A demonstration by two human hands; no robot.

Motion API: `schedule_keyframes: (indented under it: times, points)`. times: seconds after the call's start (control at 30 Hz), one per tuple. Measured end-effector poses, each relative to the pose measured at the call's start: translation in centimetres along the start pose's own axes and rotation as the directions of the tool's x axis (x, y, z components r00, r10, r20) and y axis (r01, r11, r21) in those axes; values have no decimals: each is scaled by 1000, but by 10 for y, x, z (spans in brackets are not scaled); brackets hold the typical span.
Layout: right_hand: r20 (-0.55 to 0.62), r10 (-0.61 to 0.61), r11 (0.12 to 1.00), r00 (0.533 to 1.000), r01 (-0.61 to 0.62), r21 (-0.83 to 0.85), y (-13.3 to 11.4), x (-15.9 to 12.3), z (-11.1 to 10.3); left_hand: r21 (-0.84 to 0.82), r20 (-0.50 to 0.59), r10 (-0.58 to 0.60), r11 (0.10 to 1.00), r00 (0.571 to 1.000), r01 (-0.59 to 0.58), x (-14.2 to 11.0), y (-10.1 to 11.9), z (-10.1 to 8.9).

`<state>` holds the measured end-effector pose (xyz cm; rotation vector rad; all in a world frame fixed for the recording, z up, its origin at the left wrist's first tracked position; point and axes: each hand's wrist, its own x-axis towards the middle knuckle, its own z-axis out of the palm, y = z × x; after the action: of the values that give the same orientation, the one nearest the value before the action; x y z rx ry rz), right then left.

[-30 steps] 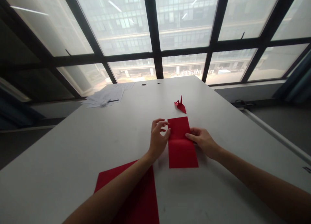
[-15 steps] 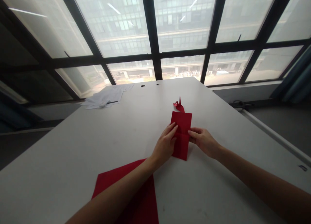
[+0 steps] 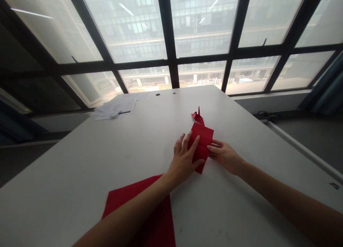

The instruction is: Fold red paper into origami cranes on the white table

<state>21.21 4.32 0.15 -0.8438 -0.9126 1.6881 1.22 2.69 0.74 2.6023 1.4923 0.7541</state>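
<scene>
- the left hand lies spread over the near-left part of a small, flat red paper rectangle, its fingers parted and pressing from above, not closed around it.
- the right hand has thumb and fingertips gathered at the paper's right edge; i cannot tell whether they pinch it or only touch it.
- the rectangle sits between the two hands, turned slightly askew above the white tabletop, its far corner just in front of a small folded red paper crane.
- the folding looks to be at an early stage: a faint crease seems to run across the middle, but no flaps or points show, so most of the shaping seems left.
- a larger, flat red paper sheet lies under the left forearm, with no fold visible.
- loose white printed papers lie at the far left, well apart from the hands.
</scene>
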Motion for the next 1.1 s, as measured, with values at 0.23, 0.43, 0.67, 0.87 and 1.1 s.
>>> schedule_keyframes:
  times: [0.23, 0.43, 0.67, 0.87, 1.1]
  points:
    - [-39, -64, 997, 997, 63, -40, -1, -1, 2, -162, 87, 2, 987, 996, 12, -1, 6, -3]
    - [25, -194, 964, 981, 195, -178, -2, -9, 12, -797, 177, -141, 560, 974, 226, 7, 16, -12]
    - [10, -228, 943, 974, 224, -247, -19, -7, 8, -947, 298, -139, -167, 945, 274, 15, -6, -26]
    - [-60, -208, 912, 976, 171, -373, -48, -6, -3, -864, 446, -167, -339, 879, 373, 18, -28, -24]
    - [263, -497, 583, 827, 542, -605, -76, -21, -17, -978, -23, -166, 210, 986, 13, 21, -32, -23]
